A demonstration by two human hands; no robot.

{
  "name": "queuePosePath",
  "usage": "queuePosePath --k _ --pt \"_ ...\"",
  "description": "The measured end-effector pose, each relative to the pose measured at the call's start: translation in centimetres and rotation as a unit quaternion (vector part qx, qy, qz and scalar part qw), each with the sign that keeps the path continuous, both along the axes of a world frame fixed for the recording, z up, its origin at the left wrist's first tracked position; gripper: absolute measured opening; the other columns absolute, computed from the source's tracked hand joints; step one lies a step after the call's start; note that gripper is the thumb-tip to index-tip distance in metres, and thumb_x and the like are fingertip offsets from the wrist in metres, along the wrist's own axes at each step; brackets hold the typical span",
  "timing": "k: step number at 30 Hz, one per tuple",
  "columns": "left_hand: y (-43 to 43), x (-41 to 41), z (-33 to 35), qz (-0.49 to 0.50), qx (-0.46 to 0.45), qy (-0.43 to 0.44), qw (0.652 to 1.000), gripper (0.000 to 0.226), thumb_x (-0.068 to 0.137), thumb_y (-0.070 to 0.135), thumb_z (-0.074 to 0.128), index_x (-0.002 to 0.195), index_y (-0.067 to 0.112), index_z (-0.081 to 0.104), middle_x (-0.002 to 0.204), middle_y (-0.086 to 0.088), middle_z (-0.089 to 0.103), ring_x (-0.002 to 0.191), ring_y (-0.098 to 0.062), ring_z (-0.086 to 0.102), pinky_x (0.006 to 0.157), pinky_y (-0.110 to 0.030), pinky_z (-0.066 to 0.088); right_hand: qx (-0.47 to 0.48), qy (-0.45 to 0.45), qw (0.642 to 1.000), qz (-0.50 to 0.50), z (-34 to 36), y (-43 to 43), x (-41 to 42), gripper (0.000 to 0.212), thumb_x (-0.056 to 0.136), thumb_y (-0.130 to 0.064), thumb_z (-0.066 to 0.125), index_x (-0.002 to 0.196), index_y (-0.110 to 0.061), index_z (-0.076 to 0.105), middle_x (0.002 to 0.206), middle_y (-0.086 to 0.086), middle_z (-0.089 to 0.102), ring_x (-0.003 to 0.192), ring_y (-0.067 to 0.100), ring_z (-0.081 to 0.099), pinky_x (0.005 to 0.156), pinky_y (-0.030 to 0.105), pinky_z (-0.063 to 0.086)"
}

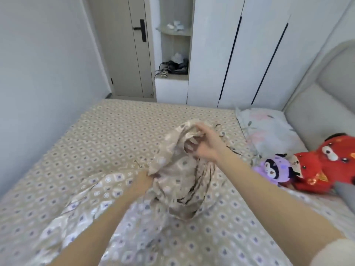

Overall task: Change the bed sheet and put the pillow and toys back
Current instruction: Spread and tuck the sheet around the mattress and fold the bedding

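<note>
A beige patterned sheet (115, 131) covers the bed. A bunched piece of the same patterned fabric (178, 175) rises from the middle of the bed. My right hand (203, 144) pinches its top edge, lifted above the bed. My left hand (144, 179) grips the fabric lower down on its left side. A floral pillow (269, 131) lies at the headboard. A purple plush toy (272, 167) and a red plush toy (330, 162) lie beside it at the right.
A grey padded headboard (322, 96) stands at the right. White wardrobe doors (249, 50) and a shelf niche (174, 54) with dark items are beyond the bed. A door (132, 45) is at the back, a wall (38, 64) on the left.
</note>
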State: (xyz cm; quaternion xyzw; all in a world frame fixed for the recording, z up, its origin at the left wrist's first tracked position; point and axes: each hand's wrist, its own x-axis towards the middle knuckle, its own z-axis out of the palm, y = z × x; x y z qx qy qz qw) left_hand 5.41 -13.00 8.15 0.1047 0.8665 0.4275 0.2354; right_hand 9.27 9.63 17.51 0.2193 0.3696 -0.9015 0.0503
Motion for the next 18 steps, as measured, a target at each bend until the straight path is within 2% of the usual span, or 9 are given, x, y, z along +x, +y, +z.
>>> queuePosePath --k 3,6,9,10,11,13,15,16,18 --pt "-0.9 1.2 5.2 0.021 0.028 0.044 0.998 0.033 0.094 0.015 0.049 0.068 0.027 0.064 0.072 0.006 0.064 0.071 -0.014 0.058 0.061 -0.019 0.040 0.105 -0.011 0.991 0.081 0.7 -0.8 2.4 0.023 0.087 -0.039 0.065 0.089 -0.016 0.062 0.075 0.004 0.051 0.075 0.023 0.050 0.084 0.037 0.042" --pt "-1.5 2.4 9.2 0.001 0.031 0.071 0.997 0.026 0.094 0.016 0.051 0.074 0.026 0.063 0.077 0.000 0.063 0.071 -0.013 0.055 0.057 -0.016 0.039 0.171 -0.023 0.974 0.147 1.0 -2.0 3.8 0.034 0.083 -0.035 0.070 0.113 -0.020 0.061 0.093 0.001 0.065 0.090 0.026 0.059 0.097 0.046 0.044" --pt "-2.4 3.8 12.2 -0.004 0.027 0.085 0.996 0.012 0.091 0.018 0.059 0.082 0.024 0.065 0.083 0.000 0.064 0.075 -0.012 0.057 0.057 -0.015 0.040 0.236 -0.025 0.961 0.143 2.2 -3.9 5.2 0.011 0.089 -0.022 0.066 0.100 -0.018 0.064 0.102 0.005 0.067 0.090 0.026 0.061 0.097 0.046 0.045" --pt "-2.9 4.3 13.4 -0.013 0.020 0.087 0.996 0.004 0.088 0.023 0.064 0.085 0.024 0.065 0.083 0.004 0.065 0.075 -0.010 0.058 0.058 -0.014 0.041 0.229 -0.026 0.965 0.127 2.9 -4.5 5.5 0.005 0.092 -0.021 0.062 0.095 -0.017 0.064 0.096 0.006 0.069 0.084 0.025 0.064 0.092 0.043 0.048" --pt "-3.6 4.7 14.2 -0.035 0.012 0.083 0.996 0.009 0.084 0.028 0.069 0.090 0.025 0.065 0.083 0.008 0.066 0.076 -0.007 0.060 0.059 -0.012 0.044 0.197 -0.023 0.974 0.107 3.6 -4.9 5.6 0.009 0.095 -0.021 0.057 0.092 -0.015 0.063 0.086 0.006 0.071 0.077 0.022 0.066 0.086 0.039 0.050" --pt "-5.4 5.8 15.4 -0.100 -0.031 0.086 0.991 0.040 0.071 0.033 0.081 0.105 0.026 0.062 0.093 0.013 0.067 0.085 -0.004 0.062 0.069 -0.015 0.047 0.126 -0.007 0.989 0.073 5.2 -6.0 5.4 0.019 0.100 -0.019 0.049 0.088 -0.012 0.062 0.069 0.004 0.070 0.062 0.017 0.068 0.077 0.033 0.050" --pt "-6.9 6.4 15.6 -0.159 -0.101 0.145 0.971 0.063 0.062 0.027 0.086 0.119 0.024 0.058 0.111 0.014 0.062 0.100 -0.004 0.058 0.082 -0.019 0.044 0.081 0.004 0.995 0.057 6.8 -7.3 5.1 0.021 0.100 -0.019 0.048 0.089 -0.008 0.063 0.074 0.008 0.069 0.067 0.020 0.067 0.086 0.038 0.050" --pt "-7.9 6.6 15.2 -0.160 -0.120 0.180 0.963 0.062 0.064 0.023 0.085 0.120 0.021 0.059 0.115 0.010 0.062 0.104 -0.007 0.057 0.084 -0.020 0.043 0.068 0.013 0.996 0.054 7.7 -8.5 5.2 0.020 0.099 -0.018 0.049 0.091 -0.007 0.063 0.082 0.010 0.068 0.075 0.023 0.066 0.096 0.042 0.047" --pt "-9.8 6.9 14.5 -0.090 -0.137 0.199 0.966 0.030 0.075 0.020 0.075 0.102 0.017 0.064 0.105 -0.002 0.067 0.101 -0.018 0.062 0.076 -0.023 0.042 0.054 0.040 0.997 0.049 9.6 -10.9 5.3 0.017 0.099 -0.017 0.049 0.102 -0.007 0.063 0.097 0.013 0.065 0.090 0.025 0.061 0.108 0.045 0.039"
